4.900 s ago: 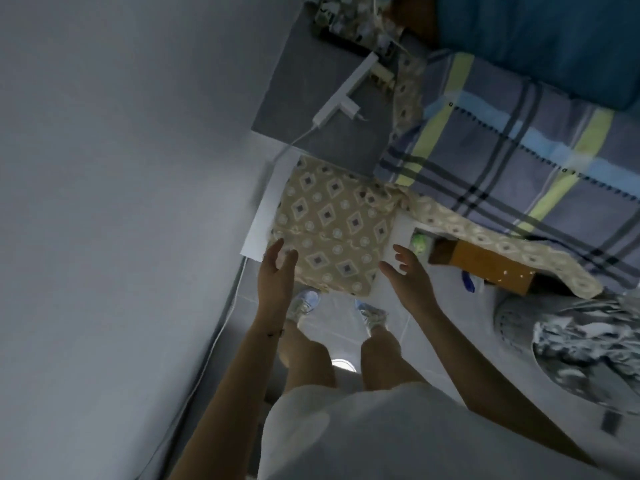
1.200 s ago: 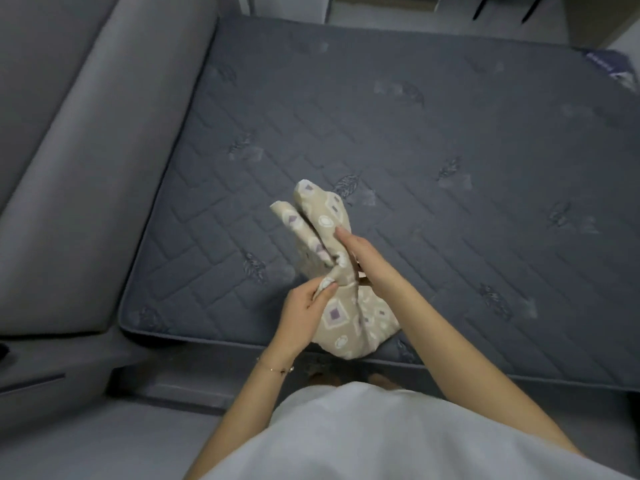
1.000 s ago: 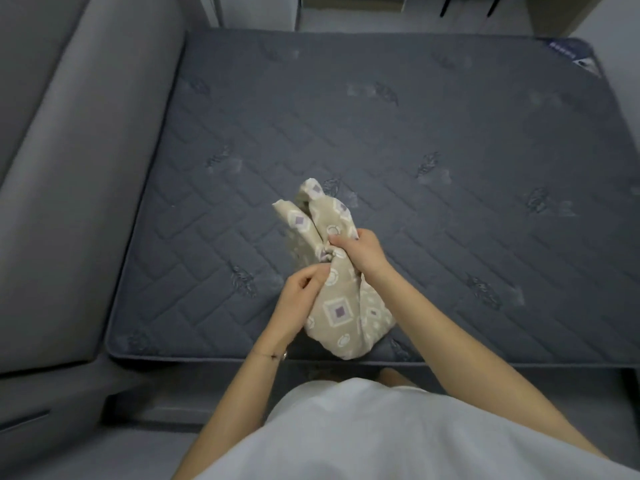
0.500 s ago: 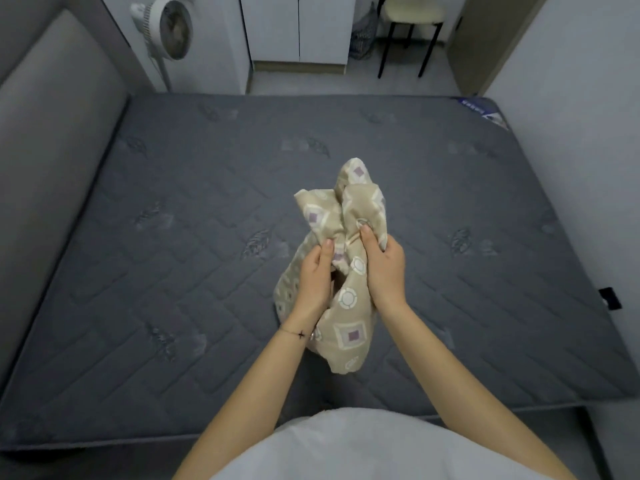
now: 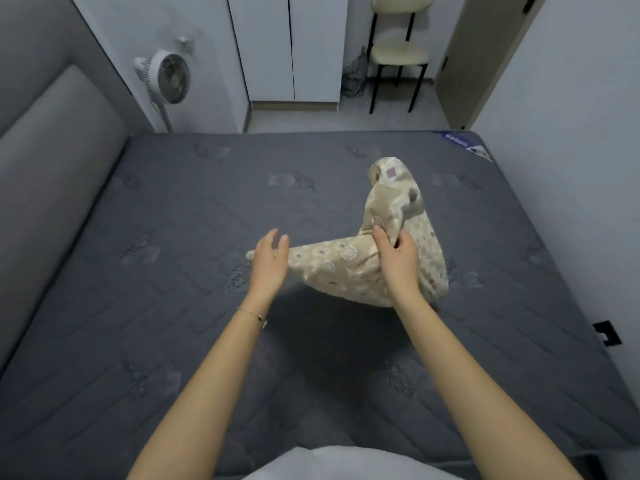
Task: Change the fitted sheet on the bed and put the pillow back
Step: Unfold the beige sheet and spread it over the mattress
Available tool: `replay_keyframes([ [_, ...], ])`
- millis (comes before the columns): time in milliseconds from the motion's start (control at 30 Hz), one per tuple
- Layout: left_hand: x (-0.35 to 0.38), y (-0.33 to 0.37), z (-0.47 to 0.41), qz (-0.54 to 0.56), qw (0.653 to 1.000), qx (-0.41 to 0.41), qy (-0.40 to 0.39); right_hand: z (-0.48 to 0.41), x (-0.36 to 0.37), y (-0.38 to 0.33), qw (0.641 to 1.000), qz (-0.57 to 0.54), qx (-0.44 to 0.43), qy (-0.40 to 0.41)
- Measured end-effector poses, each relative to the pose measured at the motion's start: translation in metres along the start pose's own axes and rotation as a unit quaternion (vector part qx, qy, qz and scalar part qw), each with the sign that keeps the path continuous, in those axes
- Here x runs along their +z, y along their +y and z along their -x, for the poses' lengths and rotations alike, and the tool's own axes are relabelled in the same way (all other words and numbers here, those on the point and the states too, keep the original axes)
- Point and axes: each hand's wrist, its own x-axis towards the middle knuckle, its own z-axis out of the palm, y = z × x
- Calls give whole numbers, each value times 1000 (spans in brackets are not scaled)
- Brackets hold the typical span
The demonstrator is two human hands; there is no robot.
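A beige fitted sheet [image 5: 341,268] with a diamond and circle print hangs bunched above the bare dark grey quilted mattress [image 5: 173,237]. My right hand [image 5: 398,259] pinches a fold near the top of the bundle, right of centre. My left hand [image 5: 270,263] holds one end of the fabric, and a small tip pokes out to its left. The cloth is stretched between the two hands, and the rest sags down to the mattress on the right. No pillow is in view.
A padded grey headboard [image 5: 52,174] runs along the left side. Past the far edge stand a white fan [image 5: 169,77], a white wardrobe [image 5: 294,46] and a chair [image 5: 398,51]. A wall [image 5: 571,133] borders the mattress on the right.
My hands were together on the bundle; now they have moved apart, the left pulling one end out to the left and the right carrying the bulk to the right. The view has tilted up.
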Motion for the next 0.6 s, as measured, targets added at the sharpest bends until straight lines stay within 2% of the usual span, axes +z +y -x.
replay_keyframes([
  [100,14,14,14,96,990,-22,-100,12,20,24,997,53,33,-50],
  [200,23,25,16,115,975,-12,-188,30,39,55,990,112,47,-77],
  [267,26,24,12,72,967,16,-243,39,46,72,983,152,55,-91],
  [333,33,15,10,-22,958,67,-279,48,50,79,975,178,81,-105],
  [433,41,-4,11,-79,963,90,-242,60,51,91,973,181,76,-123],
  [533,29,-22,12,15,987,54,-152,63,41,97,988,107,74,-84],
  [600,16,-27,14,57,990,31,-126,56,34,92,993,61,84,-48],
])
